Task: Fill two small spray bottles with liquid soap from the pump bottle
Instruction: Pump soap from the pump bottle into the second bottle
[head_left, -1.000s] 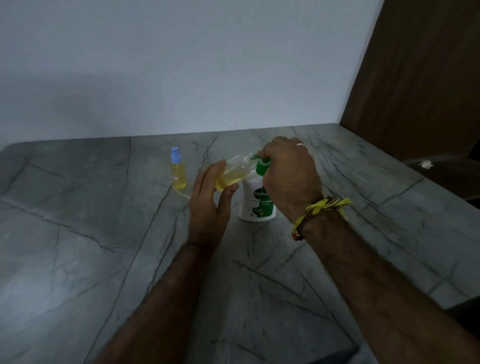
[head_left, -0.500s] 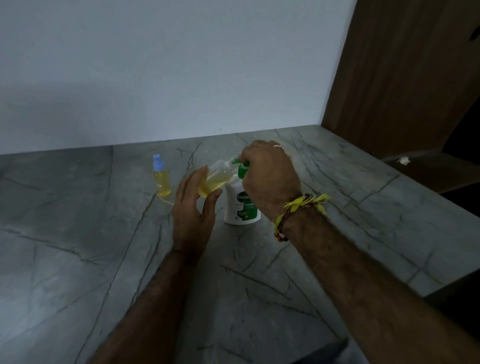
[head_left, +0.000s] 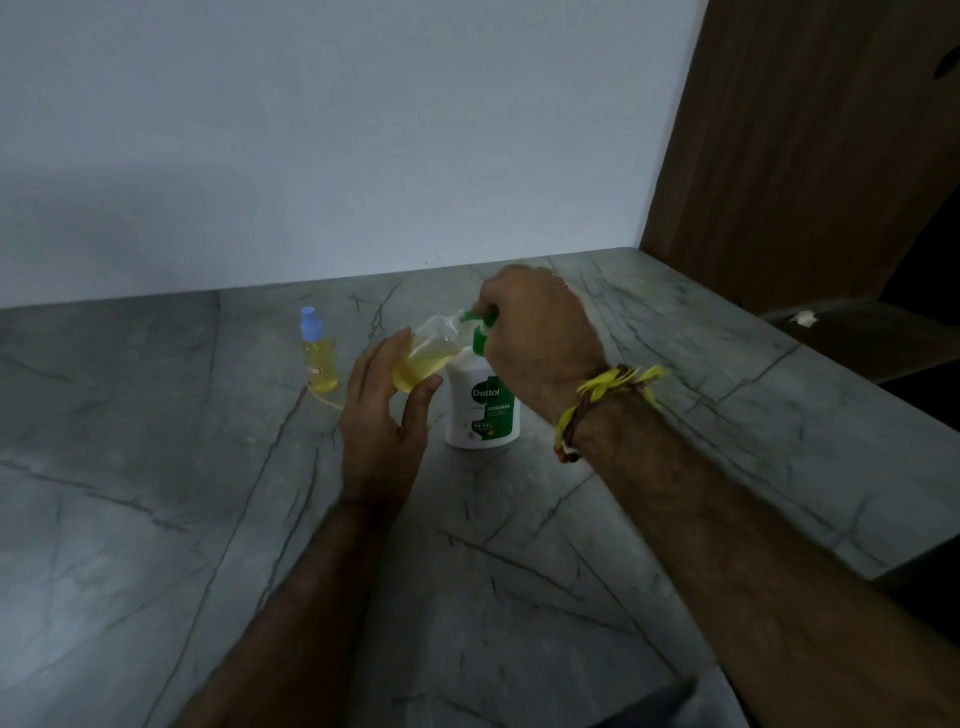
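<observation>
Here, the left hand (head_left: 382, 415) held an uncapped spray bottle (head_left: 423, 353) tilted, its mouth at the green nozzle, apparently to catch soap. The right hand (head_left: 535, 332) curled over the pump bottle (head_left: 480, 410) on the desk (head_left: 156, 493). A capped bottle (head_left: 318, 353) stood well apart.

Grey marble-veined countertop (head_left: 156, 519); pale wall (head_left: 337, 130) behind; brown wooden panel (head_left: 805, 156) at right.

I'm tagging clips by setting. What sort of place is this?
Probably a home counter or table in a room corner: a grey veined stone top against a plain pale wall, a wooden panel beside it, and a handwash pump bottle.
</observation>
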